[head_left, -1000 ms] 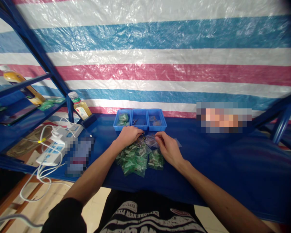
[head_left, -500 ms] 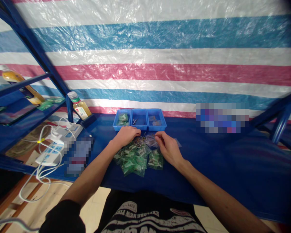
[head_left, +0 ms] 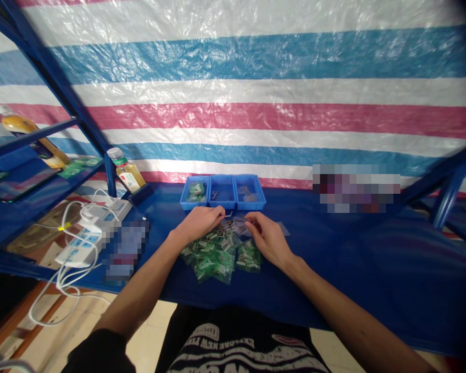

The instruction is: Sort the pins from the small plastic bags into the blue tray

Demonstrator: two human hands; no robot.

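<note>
Green plastic packets (head_left: 213, 261) lie mostly loose before the row of three blue plastic bins (head_left: 250, 205), a few green ones inside its leftmost bin. Near its front, left hand (head_left: 198, 224) and right hand (head_left: 271, 239) curl half-closed, grips unclear.

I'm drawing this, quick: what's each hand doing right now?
Left hand: fingers curled by small parts; grip unclear.
Right hand: fingers curled by clear plastic bags; grip unclear.

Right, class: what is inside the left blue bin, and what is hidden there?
The left blue bin holds green packets. The upper ones cover whatever lies beneath, and their own contents are too small to make out.
</note>
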